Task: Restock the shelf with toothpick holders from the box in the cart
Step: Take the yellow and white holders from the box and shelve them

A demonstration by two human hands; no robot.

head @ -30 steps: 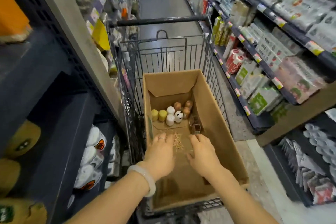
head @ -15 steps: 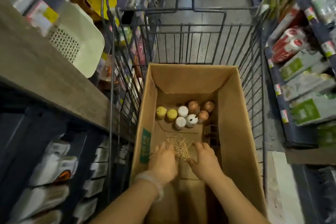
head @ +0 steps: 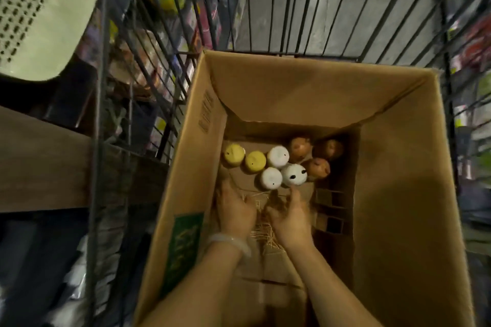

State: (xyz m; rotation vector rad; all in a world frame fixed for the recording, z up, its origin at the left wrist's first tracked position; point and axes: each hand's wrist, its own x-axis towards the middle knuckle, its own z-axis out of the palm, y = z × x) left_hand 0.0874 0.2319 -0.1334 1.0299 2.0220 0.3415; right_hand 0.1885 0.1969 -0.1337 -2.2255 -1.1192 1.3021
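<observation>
Eight holders [head: 279, 163] are found standing at the far end of the box [head: 398, 194], inside the cart [head: 98, 114]; none is seen shelved, so restocking is judged barely begun. Loose toothpicks [head: 261, 233] are being gathered between the left hand [head: 235, 211] and right hand [head: 291, 216], fingers cupped; whether any are gripped cannot be told.

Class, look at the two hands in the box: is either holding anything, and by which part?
Cannot be told. Left hand and right hand cup the loose toothpicks; no holder is held.
</observation>
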